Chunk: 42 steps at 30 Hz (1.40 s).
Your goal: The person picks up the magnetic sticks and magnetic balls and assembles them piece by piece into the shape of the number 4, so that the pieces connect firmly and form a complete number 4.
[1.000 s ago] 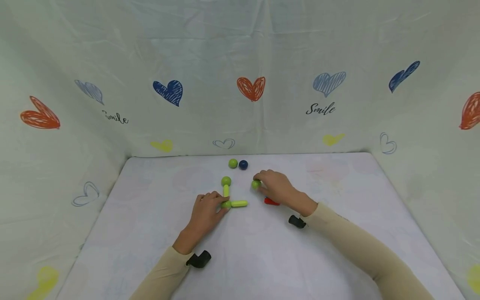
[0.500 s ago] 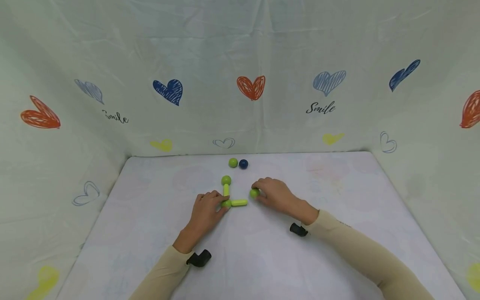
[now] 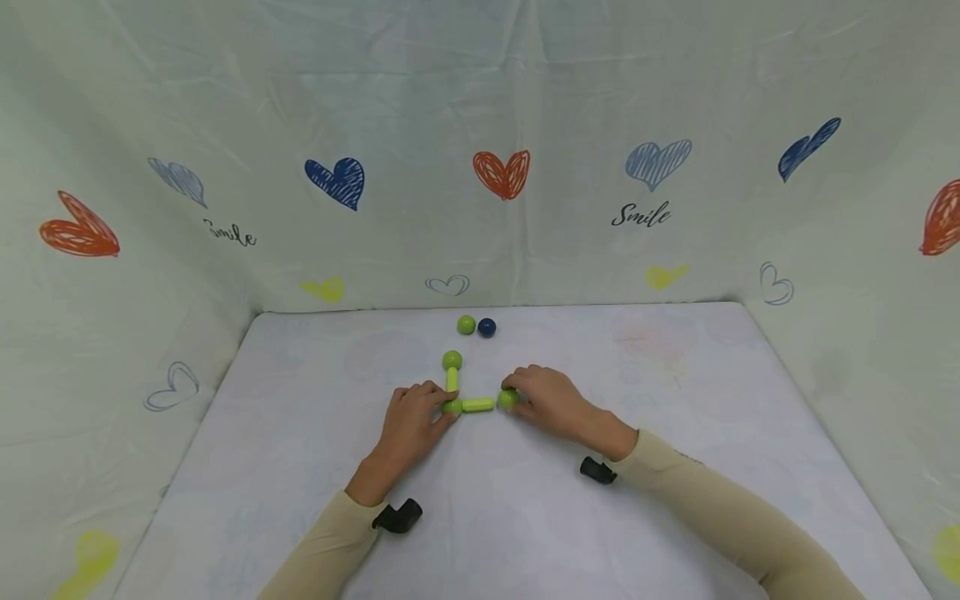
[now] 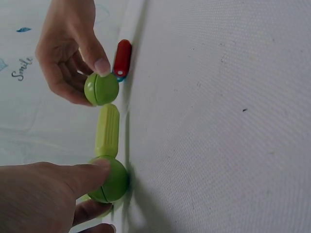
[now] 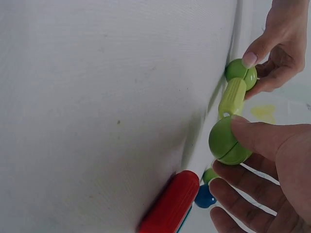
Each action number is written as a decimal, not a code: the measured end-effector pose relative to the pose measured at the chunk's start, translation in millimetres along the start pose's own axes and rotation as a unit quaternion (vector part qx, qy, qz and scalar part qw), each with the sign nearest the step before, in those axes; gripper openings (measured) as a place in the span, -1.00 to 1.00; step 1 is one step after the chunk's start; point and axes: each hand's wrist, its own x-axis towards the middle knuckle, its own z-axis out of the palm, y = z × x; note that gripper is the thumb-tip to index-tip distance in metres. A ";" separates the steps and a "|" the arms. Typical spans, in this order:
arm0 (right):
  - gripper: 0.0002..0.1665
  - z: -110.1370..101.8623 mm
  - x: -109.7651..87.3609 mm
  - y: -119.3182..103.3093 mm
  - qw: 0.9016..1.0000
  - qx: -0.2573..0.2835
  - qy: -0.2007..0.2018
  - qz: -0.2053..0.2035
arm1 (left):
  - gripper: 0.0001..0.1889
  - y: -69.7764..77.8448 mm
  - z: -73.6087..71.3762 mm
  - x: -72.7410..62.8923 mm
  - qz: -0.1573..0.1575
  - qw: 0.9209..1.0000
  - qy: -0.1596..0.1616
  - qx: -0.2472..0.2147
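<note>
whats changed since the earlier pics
The right hand, pinching a green ball, has moved down the head view, bringing it near the free end of the sideways rod. In that view the hand now hides the red piece. Nothing was let go. The left hand still holds the corner ball, and the far green ball and blue ball stayed put.
</note>
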 end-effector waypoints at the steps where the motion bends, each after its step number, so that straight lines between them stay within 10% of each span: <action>1: -0.65 0.5 -0.2 -0.1 1.000 -0.001 0.000 -0.001 | -0.64 0.0 0.0 0.0 0.000 1.000 0.001 0.000; 42: -0.64 5.6 -3.3 -6.2 1.000 0.001 -0.008 -0.012 | -0.64 -0.3 0.0 -1.2 0.000 1.000 0.002 -0.010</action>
